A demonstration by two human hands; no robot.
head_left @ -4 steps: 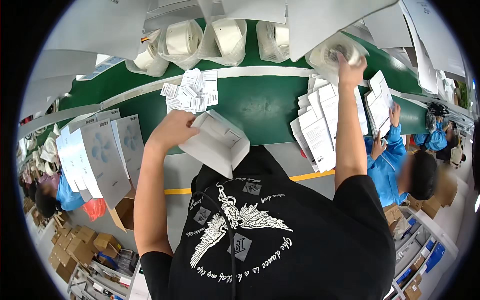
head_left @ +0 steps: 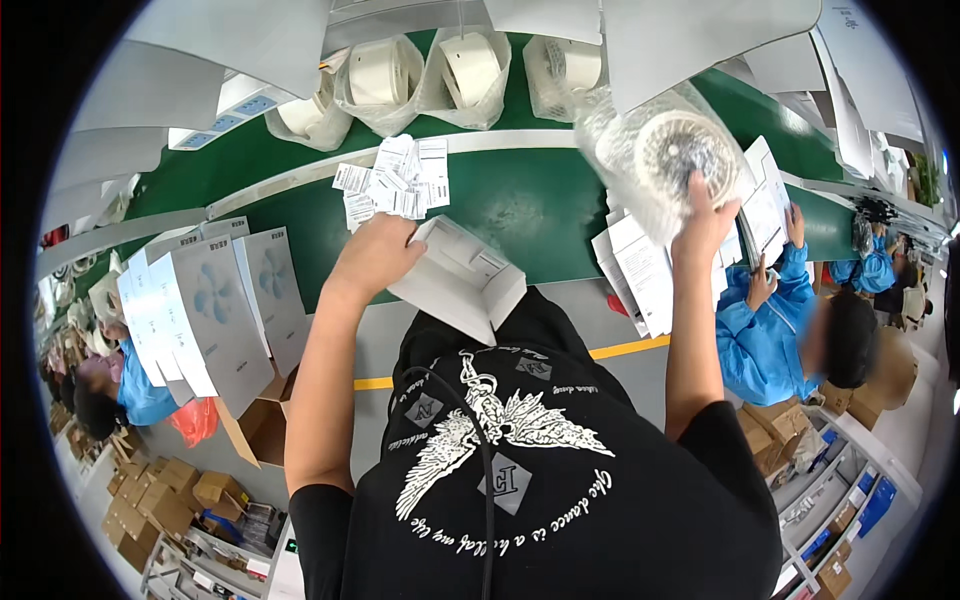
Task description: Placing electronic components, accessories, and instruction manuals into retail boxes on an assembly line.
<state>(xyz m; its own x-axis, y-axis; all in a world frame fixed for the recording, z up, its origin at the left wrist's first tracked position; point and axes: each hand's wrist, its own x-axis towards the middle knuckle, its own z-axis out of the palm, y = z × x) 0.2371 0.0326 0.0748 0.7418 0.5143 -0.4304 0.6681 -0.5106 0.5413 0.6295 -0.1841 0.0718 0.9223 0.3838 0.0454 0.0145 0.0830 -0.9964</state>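
My left hand [head_left: 375, 258] is closed on the rim of an open white carton [head_left: 450, 290], which is tilted over the front edge of the bench; its inside shows folded card. My right hand [head_left: 704, 228] grips a round white fan [head_left: 655, 140] in a clear bubble bag, held above the right end of the bench. The fan's round, grille-like face shows through the plastic, somewhat blurred. Close to my left hand lies a heap of small printed paper slips [head_left: 395, 180]. Below the bagged fan are overlapping white printed leaflets [head_left: 640, 275], partly hidden by my right arm.
More bagged white units [head_left: 468, 75] line the far side of the green bench [head_left: 525, 190]. White cartons with a blue fan pattern [head_left: 215, 305] stand at the left. At the right, a co-worker in a blue jacket [head_left: 765, 345] handles papers. Grey-white panels [head_left: 700, 35] overhang the back.
My right hand has lifted the bagged fan off the back of the bench and drawn it nearer. The carton in my left hand appears slightly farther right in the picture.
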